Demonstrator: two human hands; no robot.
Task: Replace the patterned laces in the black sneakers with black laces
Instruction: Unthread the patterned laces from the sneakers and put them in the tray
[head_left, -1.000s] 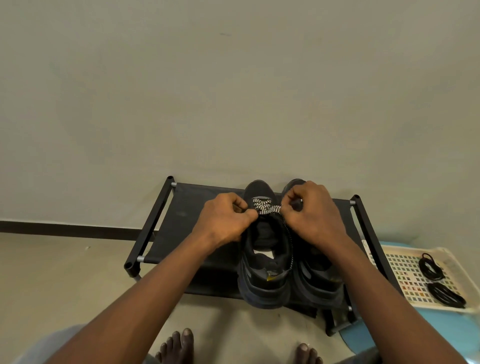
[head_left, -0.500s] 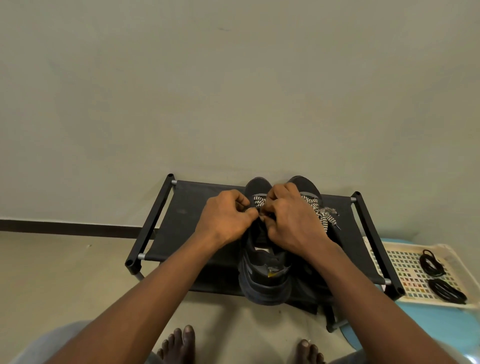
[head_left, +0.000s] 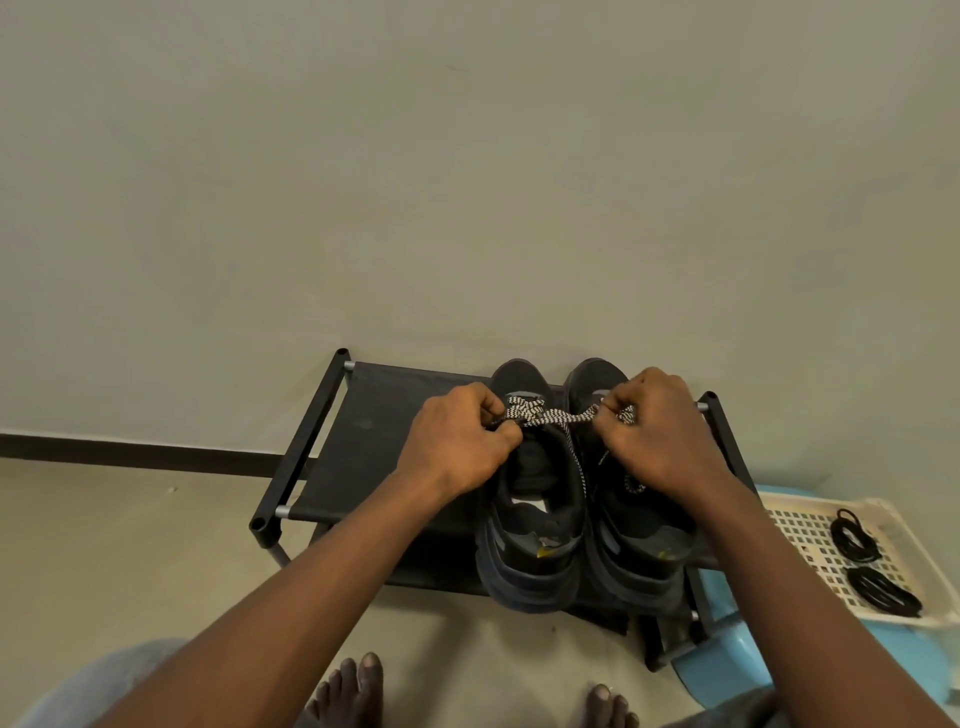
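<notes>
Hands (head_left: 460, 441) (head_left: 657, 434) in fists, apart, on patterned lace (head_left: 551, 415)

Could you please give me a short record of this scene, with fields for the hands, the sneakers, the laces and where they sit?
left hand: left hand pinches the patterned lace
right hand: right hand pinches the same lace, pulled straight between the hands
sneakers: left sneaker and right sneaker, both black, side by side on the black shoe rack
black laces: black laces lie in two coiled bundles in the cream perforated tray, to the right
progress: black laces not yet threaded
</notes>
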